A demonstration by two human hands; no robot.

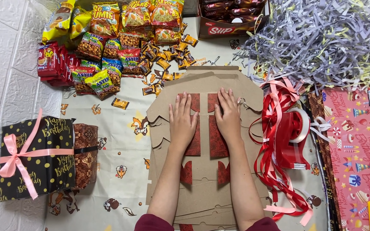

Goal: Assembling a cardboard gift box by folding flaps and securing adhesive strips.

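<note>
A flat, unfolded brown cardboard box blank (pixel 202 188) with dark red patterned panels (pixel 217 143) lies in front of me on a printed cloth. My left hand (pixel 182 122) and my right hand (pixel 228 115) rest palm-down on it side by side, fingers spread and pointing away from me, pressing on the red panels. Neither hand holds anything.
A black polka-dot gift box with a pink ribbon (pixel 35 156) stands at the left beside a brown patterned box (pixel 85 154). Snack packets (pixel 103 47) and small sweets (pixel 163 64) lie at the back. Shredded paper (pixel 322 38), red ribbon (pixel 275 171), a red tape dispenser (pixel 292 137) and gift wrap (pixel 356 149) are at the right.
</note>
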